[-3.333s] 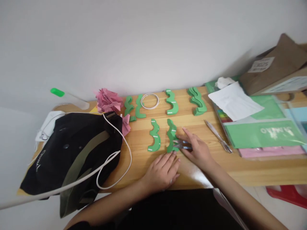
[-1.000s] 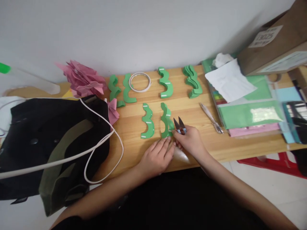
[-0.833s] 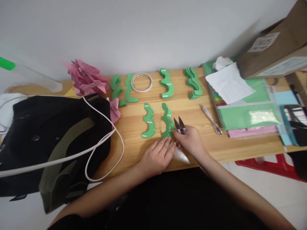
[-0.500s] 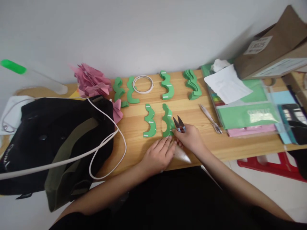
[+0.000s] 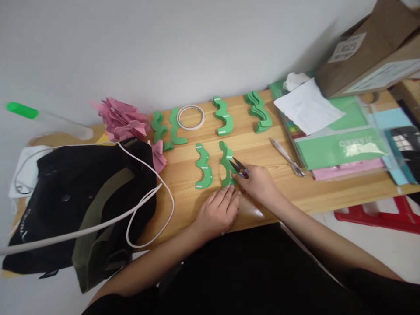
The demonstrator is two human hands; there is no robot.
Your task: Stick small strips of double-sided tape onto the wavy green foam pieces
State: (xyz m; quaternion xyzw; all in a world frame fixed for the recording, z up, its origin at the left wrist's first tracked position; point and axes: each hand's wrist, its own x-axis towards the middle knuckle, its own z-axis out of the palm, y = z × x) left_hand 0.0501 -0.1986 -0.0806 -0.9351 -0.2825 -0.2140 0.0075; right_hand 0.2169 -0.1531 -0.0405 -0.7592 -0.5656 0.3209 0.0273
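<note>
A wavy green paper cutout [image 5: 225, 164] with a white strip on it lies in front of me. My left hand [image 5: 219, 209] rests palm down, fingers stretched, with its fingertips at the cutout's lower end. My right hand [image 5: 260, 183] grips small dark-bladed scissors [image 5: 239, 168], blades parted and pointing up-left over the cutout's right edge. The right fingertips are close to the paper; whether they pinch it is hidden. To the left lies a matching green cutout [image 5: 206, 168] bearing several white strips.
Behind are another striped cutout [image 5: 224, 124], a green stack [image 5: 260, 114] and a tape roll [image 5: 191, 117] overlapping a green piece. A black bag [image 5: 98, 192] with a white cable [image 5: 170, 192] and pink folded paper [image 5: 123, 118] occupy the left. A pen [image 5: 286, 156], folders [image 5: 341, 151] and cardboard box [image 5: 364, 57] sit right.
The scissors have tilted further left, their tips now over the green cutout. My left hand stays in place at its lower end. The camera view has turned slightly.
</note>
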